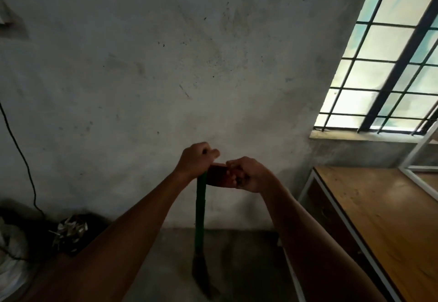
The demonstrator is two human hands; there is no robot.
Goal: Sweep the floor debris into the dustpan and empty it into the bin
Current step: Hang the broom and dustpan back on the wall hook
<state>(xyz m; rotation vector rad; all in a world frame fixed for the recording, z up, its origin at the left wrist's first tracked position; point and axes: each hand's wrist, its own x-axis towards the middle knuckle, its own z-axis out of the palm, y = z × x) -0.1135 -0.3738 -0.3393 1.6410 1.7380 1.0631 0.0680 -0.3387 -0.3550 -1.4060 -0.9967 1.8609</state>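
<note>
Over on the far left, a dark bin [78,233] stuffed with crumpled silvery rubbish is sitting on the grey concrete floor [237,266] against the stained wall. Moving in, the left hand [196,158] is wrapping its curled fingers round the top of a long green-handled broom [201,206], which is hanging upright with its dark bristles just brushing the floor. It looks light and stiff along the shaft, floppy at the bristle end, so a high grip is giving reach while a lower second hold would probably give control. Right beside it, the right hand [246,174] is closing its fingers on a flat red plastic dustpan [216,174], holding it up at chest height; it seems light, rigid and a touch slick, best taken at the handle. Further right, a wooden surface [379,218] with a white frame is standing under the barred window [388,59].
</note>
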